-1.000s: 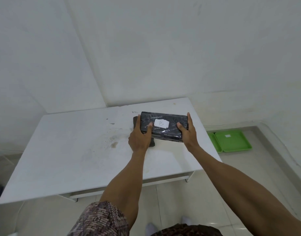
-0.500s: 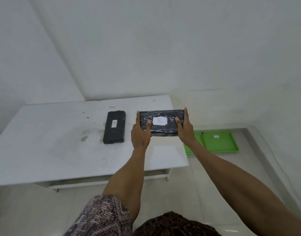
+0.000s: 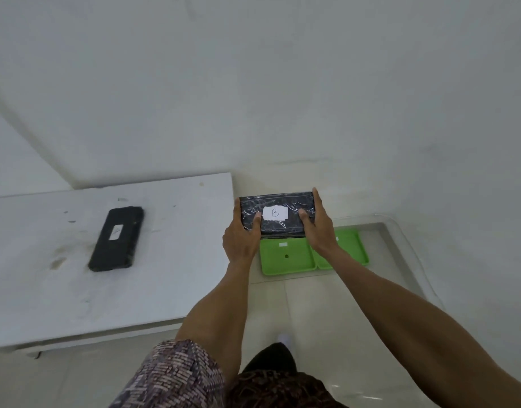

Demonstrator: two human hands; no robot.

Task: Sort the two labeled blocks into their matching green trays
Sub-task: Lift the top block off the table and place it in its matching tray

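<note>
A black plastic-wrapped block (image 3: 278, 201) with a white label marked B hangs in the air past the table's right edge. My left hand (image 3: 241, 240) grips its left end and my right hand (image 3: 319, 231) its right end. Below it on the floor lie two green trays side by side, the left tray (image 3: 285, 257) and the right tray (image 3: 352, 248), each with a small white label. The block and my right hand hide parts of both. The other black block (image 3: 116, 240), with a white label I cannot read, lies flat on the white table (image 3: 171, 275).
White walls stand close behind the table and trays. A raised floor border (image 3: 406, 242) runs along the right of the trays. Pale tiled floor (image 3: 306, 307) lies between me and the trays. Stains mark the tabletop near the lying block.
Both hands have lifted block B off the other block and carried it right, past the table edge to above the green trays. The view has swung right with it.
</note>
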